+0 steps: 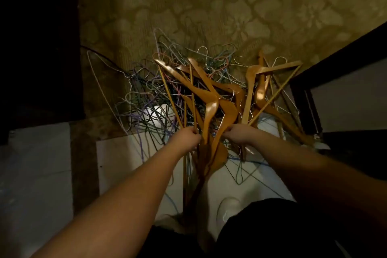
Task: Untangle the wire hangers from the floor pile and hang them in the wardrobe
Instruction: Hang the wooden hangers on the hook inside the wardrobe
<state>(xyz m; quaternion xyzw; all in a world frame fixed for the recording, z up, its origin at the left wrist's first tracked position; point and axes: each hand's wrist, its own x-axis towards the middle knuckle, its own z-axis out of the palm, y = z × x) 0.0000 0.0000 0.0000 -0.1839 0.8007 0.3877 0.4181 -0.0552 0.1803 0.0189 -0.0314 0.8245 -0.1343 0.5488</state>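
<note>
Far left of frame: dark, nothing readable there. Lower left shows a pale floor panel (41, 174); the patterned carpet (230, 6) fills the upper centre.

Left of centre: the pile of wire hangers (150, 98) lies on the floor, thin coloured loops crossed over one another, some trailing down over the pale panel. One pale wire hanger (100, 69) sticks out toward the upper left, partly free of the rest.

Centre: left hand (188, 137) has its fingers curled round thin rods and wires at the bottom edge of the pile. Just to its right, the right hand (236, 134) grips the lower end of a wooden hanger (213, 109). A cluster of wooden hangers lies on top of the wires; a second wooden group (261, 90) sits right of centre.

Right: a dark furniture edge (335, 52) runs diagonally; whether it is the wardrobe I cannot tell.

Judgement on the step: the wooden hangers pin the wire ones. Best lifted clear first, one at a time, steadying the pile with the left hand. Pulling hard risks dragging the whole knot. Follow each hook back along its path, not sideways. Task looks barely begun; no rail in view.
</note>
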